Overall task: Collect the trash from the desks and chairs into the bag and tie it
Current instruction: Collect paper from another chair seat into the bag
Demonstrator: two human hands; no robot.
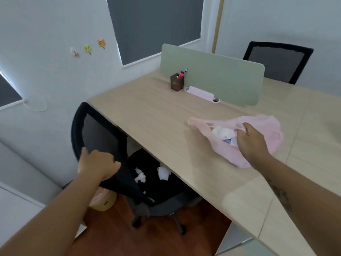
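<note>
The desk [156, 117] carries the pink bag [265, 126] near its front edge, mouth toward the person. The right hand [252, 143] pinches the bag's rim, fingers closed on the plastic. The left hand [97, 163] grips the backrest of the chair [103, 137]. Crumpled paper scraps [151, 174] lie on the seat's front part under the desk edge, just right of and below the left hand, the nearer one.
</note>
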